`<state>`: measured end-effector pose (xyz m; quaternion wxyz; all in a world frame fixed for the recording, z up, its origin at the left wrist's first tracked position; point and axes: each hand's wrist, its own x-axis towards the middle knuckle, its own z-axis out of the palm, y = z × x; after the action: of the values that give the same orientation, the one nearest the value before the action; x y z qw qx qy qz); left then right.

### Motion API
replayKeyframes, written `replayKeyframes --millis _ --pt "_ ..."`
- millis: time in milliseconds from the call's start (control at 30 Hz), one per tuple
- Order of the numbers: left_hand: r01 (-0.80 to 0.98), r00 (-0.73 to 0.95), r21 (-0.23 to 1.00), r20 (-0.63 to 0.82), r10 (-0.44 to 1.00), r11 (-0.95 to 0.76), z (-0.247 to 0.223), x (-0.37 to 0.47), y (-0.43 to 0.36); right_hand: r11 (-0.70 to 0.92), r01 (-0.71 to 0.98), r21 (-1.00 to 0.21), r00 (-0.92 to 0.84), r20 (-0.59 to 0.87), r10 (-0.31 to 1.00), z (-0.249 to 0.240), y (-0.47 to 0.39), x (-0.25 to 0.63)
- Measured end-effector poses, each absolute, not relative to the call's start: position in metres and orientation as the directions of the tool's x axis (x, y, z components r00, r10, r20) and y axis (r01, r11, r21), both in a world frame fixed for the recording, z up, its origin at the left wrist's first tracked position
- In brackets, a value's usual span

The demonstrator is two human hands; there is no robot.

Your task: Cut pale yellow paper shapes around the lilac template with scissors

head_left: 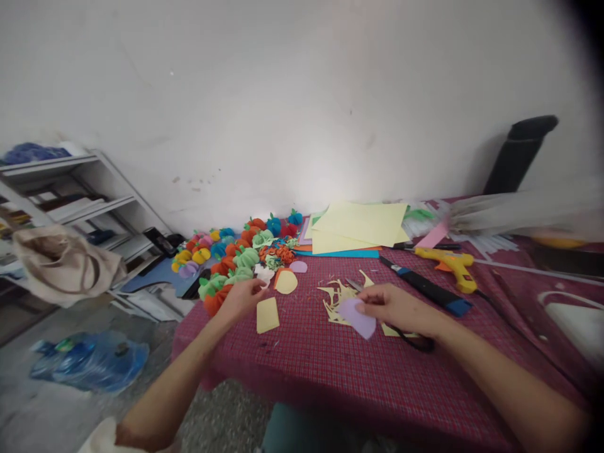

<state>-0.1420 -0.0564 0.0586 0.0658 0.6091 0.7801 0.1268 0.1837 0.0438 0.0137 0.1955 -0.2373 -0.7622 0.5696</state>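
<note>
My right hand point(384, 307) pinches a rounded lilac paper piece point(358, 319) above yellow paper scraps point(336, 301). Scissors point(414, 340) lie partly hidden beneath that hand. On the left, my left hand point(249, 296) has its fingers near a crumpled white piece point(264, 274); whether it grips that piece is unclear. A stack of yellow rectangles point(268, 316) rests just below its fingertips. To the right of the white piece are a rounded yellow cutout point(285, 282) over orange ones and another lilac piece point(298, 267).
Colourful paper pumpkins point(240, 258) crowd the table's left side. Yellow sheets point(358, 225) lie at the back. A blue-and-black cutter point(431, 289) and a yellow glue gun point(450, 263) with a cord are on the right. Shelves point(108, 204) stand left of the table.
</note>
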Motion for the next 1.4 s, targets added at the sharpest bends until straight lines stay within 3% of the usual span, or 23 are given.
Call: replayKeyframes --millis 67,133,300,433,667,1100,1400 --pt "0.935 -0.185 0.309 0.003 0.983 0.175 0.057 -0.144 -0.075 0.306 0.158 -0.939 -0.883 0.005 0.469 0.014 0.035 0.183" --pt "0.936 -0.132 0.322 -0.048 0.990 0.141 0.055 -0.145 -0.087 0.415 0.192 -0.889 -0.898 0.011 0.440 0.011 0.031 0.182" --pt "0.964 -0.028 0.261 -0.104 0.994 0.054 0.050 -0.144 -0.092 0.679 0.364 -0.637 -0.787 0.178 0.590 0.003 0.040 0.182" --pt "0.978 0.016 0.209 -0.134 0.991 0.012 0.045 -0.142 -0.086 0.732 0.478 -0.486 -0.691 0.306 0.655 0.002 0.050 0.182" --pt "0.986 -0.016 0.164 -0.165 0.986 0.043 0.040 -0.140 -0.079 0.735 0.493 -0.465 -0.698 0.293 0.653 0.003 0.051 0.183" --pt "0.964 -0.038 0.247 -0.254 0.966 0.103 0.056 -0.142 -0.074 0.731 0.507 -0.457 -0.713 0.255 0.654 0.002 0.053 0.183" --pt "0.971 -0.103 0.199 -0.148 0.984 0.131 0.059 -0.138 -0.078 0.745 0.498 -0.444 -0.715 0.276 0.642 0.004 0.053 0.184"
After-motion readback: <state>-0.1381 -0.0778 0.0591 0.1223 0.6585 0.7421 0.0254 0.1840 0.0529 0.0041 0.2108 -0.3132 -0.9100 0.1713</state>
